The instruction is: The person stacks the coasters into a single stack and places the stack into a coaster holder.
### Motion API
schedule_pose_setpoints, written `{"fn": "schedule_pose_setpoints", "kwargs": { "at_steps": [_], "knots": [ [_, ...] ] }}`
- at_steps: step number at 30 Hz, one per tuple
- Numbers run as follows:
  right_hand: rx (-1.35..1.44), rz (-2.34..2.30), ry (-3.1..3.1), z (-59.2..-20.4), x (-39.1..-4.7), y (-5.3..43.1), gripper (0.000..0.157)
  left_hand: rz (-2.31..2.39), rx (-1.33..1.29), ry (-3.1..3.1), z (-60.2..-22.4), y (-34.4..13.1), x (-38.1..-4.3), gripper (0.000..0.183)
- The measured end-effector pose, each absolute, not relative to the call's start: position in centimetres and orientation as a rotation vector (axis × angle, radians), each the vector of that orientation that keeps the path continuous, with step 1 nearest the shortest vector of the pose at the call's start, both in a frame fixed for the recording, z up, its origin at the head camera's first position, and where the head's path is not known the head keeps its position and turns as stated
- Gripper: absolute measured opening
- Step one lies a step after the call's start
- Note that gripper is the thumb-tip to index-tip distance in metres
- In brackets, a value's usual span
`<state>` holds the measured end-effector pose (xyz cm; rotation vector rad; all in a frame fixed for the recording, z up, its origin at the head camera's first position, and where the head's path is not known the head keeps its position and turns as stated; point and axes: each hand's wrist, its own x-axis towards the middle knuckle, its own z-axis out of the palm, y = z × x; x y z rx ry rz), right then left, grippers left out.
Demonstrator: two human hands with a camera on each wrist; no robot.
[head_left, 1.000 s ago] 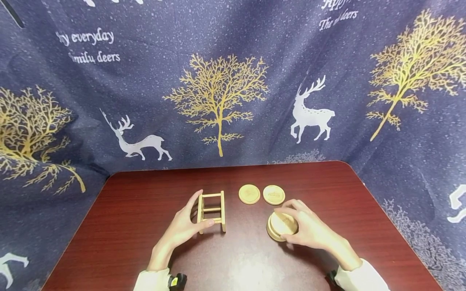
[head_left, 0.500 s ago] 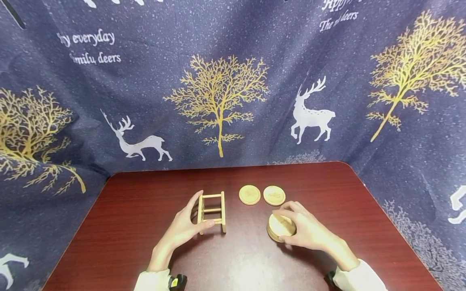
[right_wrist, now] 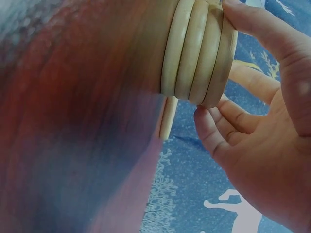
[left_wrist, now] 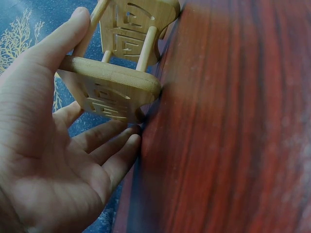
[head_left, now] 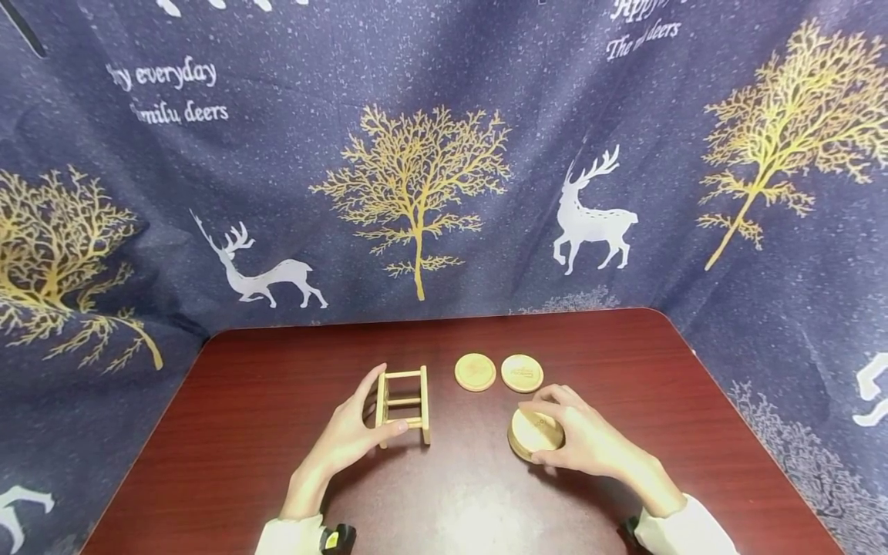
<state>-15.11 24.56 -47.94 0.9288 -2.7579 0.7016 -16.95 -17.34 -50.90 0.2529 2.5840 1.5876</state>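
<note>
My left hand (head_left: 347, 433) grips a small light-wood coaster holder (head_left: 425, 405), its thumb at one of the rungs. In the left wrist view the coaster holder (left_wrist: 116, 92) shows side panels with cut-out patterns, joined by round rods. On the right, my right hand (head_left: 590, 433) holds the top of a stack of round wooden coasters (head_left: 533, 441) by its rim, thumb on the near side and fingers on the far side. The right wrist view shows several coasters (right_wrist: 197, 53) lying flush on one another; the fingertips meet the uppermost one.
Two more round coasters, the left one (head_left: 475, 371) and the right one (head_left: 523, 373), lie flat behind the stack. The dark red table (head_left: 277, 362) ends at a dark blue cloth (head_left: 486, 270) printed with trees and deer.
A second ago the coaster under my right hand sat off-centre on the stack. It has shifted slightly left and down, into line with the others. My left hand and the holder stay put.
</note>
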Motion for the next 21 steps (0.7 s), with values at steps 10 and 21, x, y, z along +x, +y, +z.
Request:
{"fn": "schedule_pose_setpoints", "kwargs": {
  "at_steps": [10, 21],
  "knots": [
    [0.929, 0.72, -2.809, -47.83, -14.98, 24.62, 0.07, 1.586, 0.269, 2.588, -50.67, -17.34, -16.79, 0.11],
    [0.835, 0.722, -2.823, -47.83, -14.78, 24.77, 0.081, 1.594, 0.245, 2.569, -50.66, -17.26, -16.86, 0.112]
  ]
}}
